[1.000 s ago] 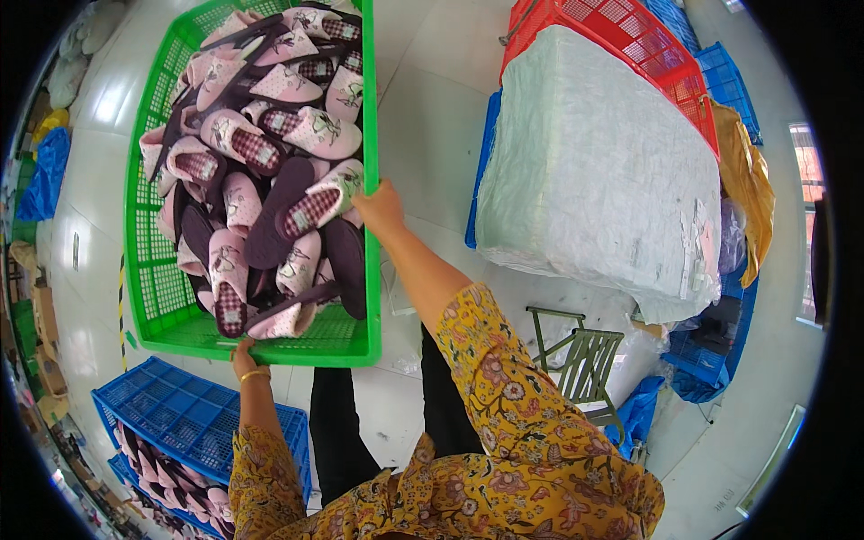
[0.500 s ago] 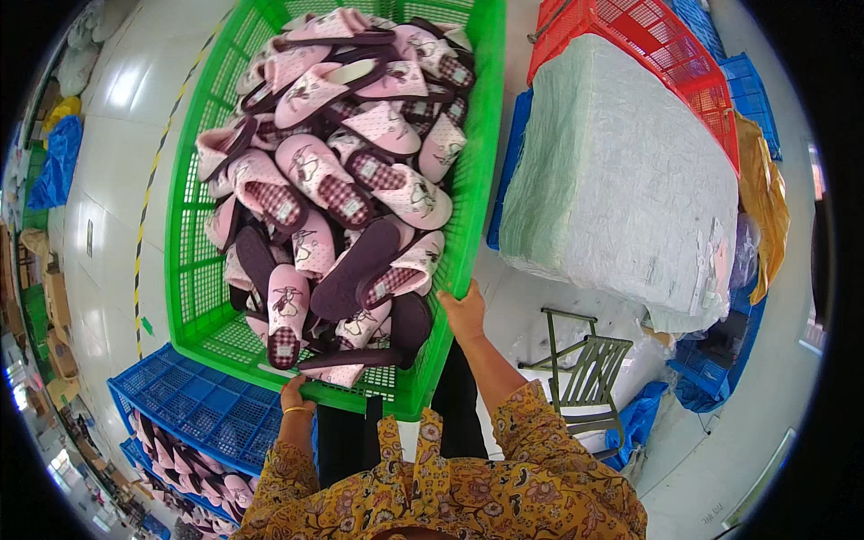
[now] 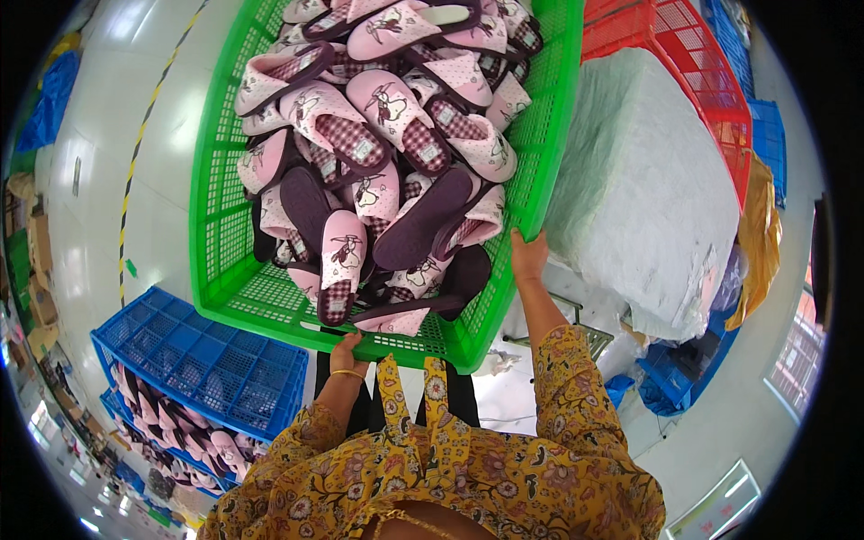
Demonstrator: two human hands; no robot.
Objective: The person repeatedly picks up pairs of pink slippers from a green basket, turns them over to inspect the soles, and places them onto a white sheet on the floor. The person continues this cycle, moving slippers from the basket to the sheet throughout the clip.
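Observation:
A large green plastic crate [image 3: 225, 234] is held up in front of me, tilted, and filled with several pink and purple slippers [image 3: 378, 153]. My left hand [image 3: 345, 346] grips the crate's near rim at the bottom. My right hand [image 3: 528, 255] grips the crate's right rim. Both forearms wear yellow floral sleeves.
A red crate [image 3: 684, 54] with a big white plastic-wrapped bundle [image 3: 648, 198] stands at the right. Stacked blue crates [image 3: 207, 360] holding more slippers sit at the lower left. A metal stool [image 3: 589, 337] and blue crates [image 3: 670, 378] lie at the lower right. A striped floor line [image 3: 135, 162] runs along the left.
The green crate has moved to the right and closer to me, filling more of the view. Both hands stayed on its rim, my right hand now lower on the right edge.

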